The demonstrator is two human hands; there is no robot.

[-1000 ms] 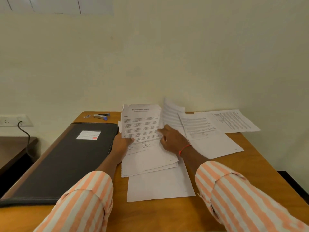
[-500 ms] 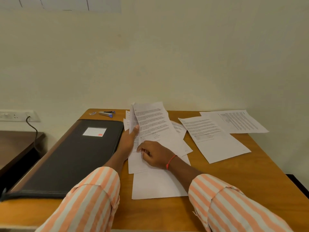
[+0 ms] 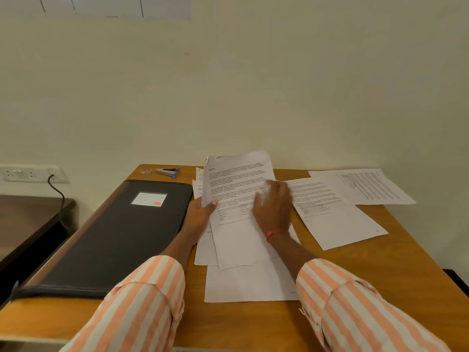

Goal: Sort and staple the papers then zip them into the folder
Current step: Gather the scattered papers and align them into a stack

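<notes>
The left thumb (image 3: pixel 212 203) lies on top of a printed sheet (image 3: pixel 238 179) at its left edge and the other fingers of the left hand (image 3: pixel 199 215) are tucked beneath it, so the hand grasps that sheet and lifts its left side off the pile. The fingers (image 3: pixel 278 189) of the right hand (image 3: pixel 275 212) are stretched out and released, lying flat on the same sheet; their tips are blurred. A red thread (image 3: pixel 275 233) circles the right wrist, and both arms wear orange-and-white striped sleeves (image 3: pixel 142 301).

The held sheet tops a loose pile of papers (image 3: pixel 243 283) lying just right of the black zip folder (image 3: pixel 114 237), with the pile's edges fanned out unevenly. Further right of the folder lies a second printed sheet (image 3: pixel 330 212), and beyond it a third sheet (image 3: pixel 368 186), partly under the second.

The folder lies closed and flat on the wooden table (image 3: pixel 380 288), with a white label (image 3: pixel 149 199) near its far end. Just past the folder's far edge rests a silver stapler (image 3: pixel 167 171) with blue ends, and beside that a small object (image 3: pixel 146 171) too small to identify.

Left of the folder, off the table, a wall socket (image 3: pixel 25 174) has a black cable (image 3: pixel 59 194) plugged in.
</notes>
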